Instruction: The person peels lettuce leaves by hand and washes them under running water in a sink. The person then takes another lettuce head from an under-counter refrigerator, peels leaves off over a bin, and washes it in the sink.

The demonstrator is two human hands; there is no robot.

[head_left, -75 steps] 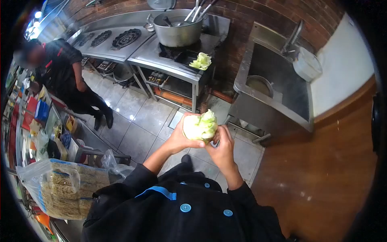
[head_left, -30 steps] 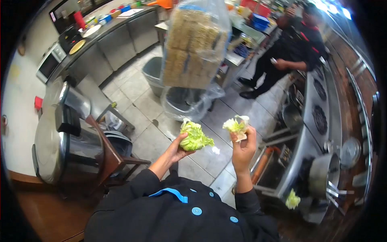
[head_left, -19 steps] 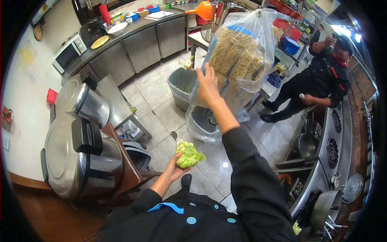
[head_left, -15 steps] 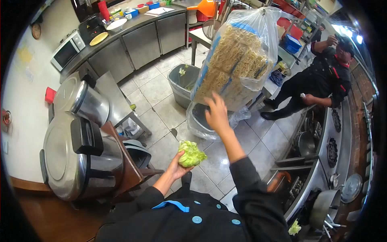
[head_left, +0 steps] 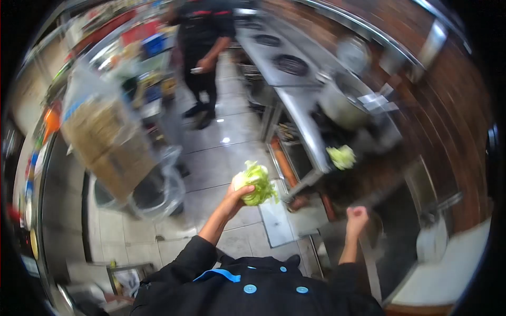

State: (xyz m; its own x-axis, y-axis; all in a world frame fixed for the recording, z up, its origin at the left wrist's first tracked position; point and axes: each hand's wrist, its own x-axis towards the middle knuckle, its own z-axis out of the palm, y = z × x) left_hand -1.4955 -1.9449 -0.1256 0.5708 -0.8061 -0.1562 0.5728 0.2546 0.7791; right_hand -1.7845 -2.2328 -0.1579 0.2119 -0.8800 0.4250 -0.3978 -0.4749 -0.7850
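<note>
A pale green head of lettuce point(head_left: 257, 184) is held in my left hand point(head_left: 232, 199), out in front of my body above the tiled floor. My right hand point(head_left: 357, 218) is off to the right, over a dark area beside the stove; its fingers are curled in, and blur hides whether anything is between them. Another piece of lettuce point(head_left: 341, 157) lies at the front corner of the stove, above and left of my right hand.
The steel stove point(head_left: 300, 97) carries burners and a large pot point(head_left: 345, 102). Another person point(head_left: 203, 47) stands in the aisle. On the left, a bagged stack of noodles point(head_left: 105, 142) rests by a plastic-lined bin point(head_left: 158, 192).
The view has swung right towards the stove. My right hand has moved from near the noodle bag to the right side, its fingers now curled. My left hand still holds the lettuce.
</note>
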